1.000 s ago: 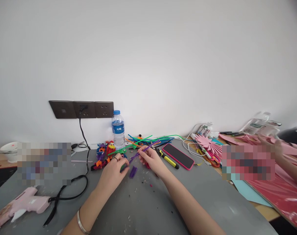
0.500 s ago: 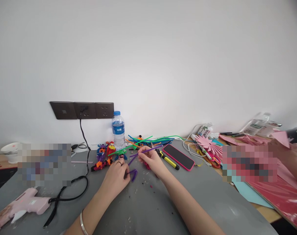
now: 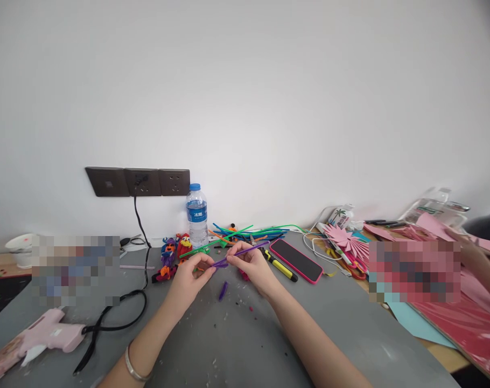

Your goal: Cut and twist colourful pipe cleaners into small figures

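Head view: your left hand (image 3: 191, 279), right hand (image 3: 251, 268) pinching purple pipe cleaner (image 3: 219, 264); shaping step, seemingly; next needs steady grip!

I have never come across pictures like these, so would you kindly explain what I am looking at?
Certainly. There is no machine here: a camera worn on a person's head looks forward and down at that person's bare hands. The left hand and right hand pinch purple pipe cleaner between them; whether it is one strand or more is unclear. Below them, a short purple piece lies on the grey table. Further back are loose pipe cleaners, a water bottle and a phone. A pink glue gun lies at the picture's left.
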`<move>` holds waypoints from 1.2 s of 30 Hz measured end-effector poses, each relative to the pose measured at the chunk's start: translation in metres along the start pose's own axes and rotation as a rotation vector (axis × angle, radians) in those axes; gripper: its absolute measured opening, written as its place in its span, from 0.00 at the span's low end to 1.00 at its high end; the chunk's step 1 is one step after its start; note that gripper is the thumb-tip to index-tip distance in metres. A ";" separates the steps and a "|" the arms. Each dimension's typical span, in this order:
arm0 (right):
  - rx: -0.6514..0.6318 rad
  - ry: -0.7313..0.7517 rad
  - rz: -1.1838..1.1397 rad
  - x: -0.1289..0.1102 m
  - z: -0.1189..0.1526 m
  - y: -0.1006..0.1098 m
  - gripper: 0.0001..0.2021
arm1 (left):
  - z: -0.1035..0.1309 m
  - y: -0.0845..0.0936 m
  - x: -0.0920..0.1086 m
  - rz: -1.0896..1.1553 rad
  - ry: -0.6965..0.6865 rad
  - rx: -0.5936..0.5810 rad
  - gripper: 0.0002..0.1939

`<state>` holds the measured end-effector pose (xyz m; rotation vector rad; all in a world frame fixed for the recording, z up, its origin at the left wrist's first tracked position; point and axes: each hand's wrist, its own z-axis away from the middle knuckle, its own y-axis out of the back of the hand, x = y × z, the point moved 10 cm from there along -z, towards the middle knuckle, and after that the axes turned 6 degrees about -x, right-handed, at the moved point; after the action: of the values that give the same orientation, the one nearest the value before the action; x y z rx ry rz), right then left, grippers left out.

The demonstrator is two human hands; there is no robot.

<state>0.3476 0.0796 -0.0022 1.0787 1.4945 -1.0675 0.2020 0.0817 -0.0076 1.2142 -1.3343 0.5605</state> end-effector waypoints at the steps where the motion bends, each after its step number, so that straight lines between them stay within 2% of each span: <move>1: -0.001 0.008 -0.007 0.000 0.000 0.000 0.17 | 0.000 0.000 -0.002 0.037 0.014 0.004 0.06; 9: 0.023 0.118 0.024 -0.009 0.000 0.000 0.15 | 0.002 0.002 -0.005 0.109 0.013 0.042 0.08; 22: -0.031 0.100 0.079 -0.010 0.002 -0.009 0.18 | 0.002 0.011 0.001 0.129 -0.023 0.116 0.08; 29: -0.093 -0.040 0.137 -0.007 0.007 -0.010 0.14 | 0.001 0.015 -0.006 0.212 -0.004 0.125 0.10; 36: -0.139 0.039 0.025 -0.012 0.007 -0.017 0.13 | 0.000 0.017 -0.005 0.192 0.002 0.140 0.12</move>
<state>0.3344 0.0681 0.0105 1.0228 1.5581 -0.9164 0.1859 0.0888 -0.0067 1.2042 -1.4380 0.8026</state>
